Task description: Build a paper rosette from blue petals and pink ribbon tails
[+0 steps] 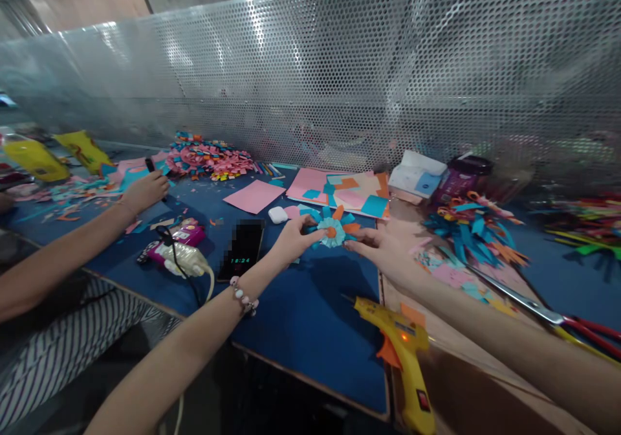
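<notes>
The left hand (292, 236) pinches one side of the blue-and-orange layered paper flower (332, 232) above the blue surface (310, 325), near its right edge; the right hand (385, 254) pinches the other. Uneven pulling could tear petals (338, 212). Across that edge, the yellow plastic glue gun (406, 357), lamp (404, 337) lit, might burn a lowered hand.

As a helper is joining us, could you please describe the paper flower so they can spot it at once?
Find the blue tabletop before the perforated metal screen. Above it, the camera wearer's left hand and right hand hold the paper flower between them. Unlike the flat paper sheets behind it, it has blue and orange petals around a pale blue disc with an orange middle.
</notes>
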`<state>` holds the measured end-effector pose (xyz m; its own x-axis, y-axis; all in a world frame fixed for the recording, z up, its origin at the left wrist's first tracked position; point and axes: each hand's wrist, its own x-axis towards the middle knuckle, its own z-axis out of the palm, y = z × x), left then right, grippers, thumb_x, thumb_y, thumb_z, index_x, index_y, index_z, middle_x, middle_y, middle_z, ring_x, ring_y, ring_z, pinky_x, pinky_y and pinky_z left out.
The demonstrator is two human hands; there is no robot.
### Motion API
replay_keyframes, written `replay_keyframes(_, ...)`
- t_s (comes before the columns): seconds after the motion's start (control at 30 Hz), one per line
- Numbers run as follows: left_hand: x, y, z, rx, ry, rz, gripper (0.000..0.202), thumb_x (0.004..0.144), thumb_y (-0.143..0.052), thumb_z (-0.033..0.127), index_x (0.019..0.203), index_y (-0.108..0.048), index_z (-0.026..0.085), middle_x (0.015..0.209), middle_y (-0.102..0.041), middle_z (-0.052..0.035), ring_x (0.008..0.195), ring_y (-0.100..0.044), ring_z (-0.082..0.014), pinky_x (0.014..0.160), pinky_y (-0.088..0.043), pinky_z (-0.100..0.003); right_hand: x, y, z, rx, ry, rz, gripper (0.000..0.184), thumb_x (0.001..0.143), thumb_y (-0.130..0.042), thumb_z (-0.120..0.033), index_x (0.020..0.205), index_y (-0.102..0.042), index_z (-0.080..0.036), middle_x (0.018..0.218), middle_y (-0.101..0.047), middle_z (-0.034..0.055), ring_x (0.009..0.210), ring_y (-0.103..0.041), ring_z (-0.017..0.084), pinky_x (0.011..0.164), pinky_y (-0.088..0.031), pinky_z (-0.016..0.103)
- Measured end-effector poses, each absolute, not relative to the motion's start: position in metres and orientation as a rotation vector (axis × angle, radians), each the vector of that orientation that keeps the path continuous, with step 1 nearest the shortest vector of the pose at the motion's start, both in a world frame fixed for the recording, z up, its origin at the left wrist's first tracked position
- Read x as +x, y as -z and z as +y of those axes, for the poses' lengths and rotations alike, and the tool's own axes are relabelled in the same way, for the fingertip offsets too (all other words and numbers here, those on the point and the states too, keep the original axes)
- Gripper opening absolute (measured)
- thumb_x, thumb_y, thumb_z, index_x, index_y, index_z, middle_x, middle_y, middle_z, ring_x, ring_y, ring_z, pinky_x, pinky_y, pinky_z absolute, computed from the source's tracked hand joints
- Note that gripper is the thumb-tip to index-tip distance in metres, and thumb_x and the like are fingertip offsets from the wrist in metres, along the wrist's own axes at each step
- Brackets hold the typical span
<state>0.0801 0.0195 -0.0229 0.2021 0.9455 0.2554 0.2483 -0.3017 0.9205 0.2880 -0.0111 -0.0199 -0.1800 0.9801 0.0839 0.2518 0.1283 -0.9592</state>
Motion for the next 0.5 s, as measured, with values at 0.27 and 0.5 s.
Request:
replay_keyframes(0.27, 0.08, 0.023, 0.019, 1.741, -1.149, 1.149, 0.029, 0.073, -0.069, 0.041, 0.08, -0.057, 0.015, 0.073, -0.052, 0.001, 0.066, -0.044, -0.012, 0.062, -0.034, -0.025, 0.285, 0.015, -0.017, -1.258, -1.099, -1.561, 0.033, 0.07, -0.071, -0.044, 0.091, -0.067, -0.019, 0.09, -0.069, 0.0022, 0.081, -0.06, 0.018, 0.074, -0.043, 0.031)
replay_keyframes(0.5, 0.081, 0.019, 0.016, 1.816, -1.147, 1.128, 0.025, 0.076, -0.066, 0.038, 0.076, -0.055, 0.015, 0.071, -0.051, 0.0017, 0.065, -0.044, -0.0117, 0.061, -0.034, -0.024, 0.275, 0.008, -0.018, -1.318, -1.169, -1.454, 0.041, 0.069, -0.071, -0.049, 0.097, -0.069, -0.019, 0.097, -0.07, 0.0044, 0.091, -0.062, 0.021, 0.074, -0.044, 0.029)
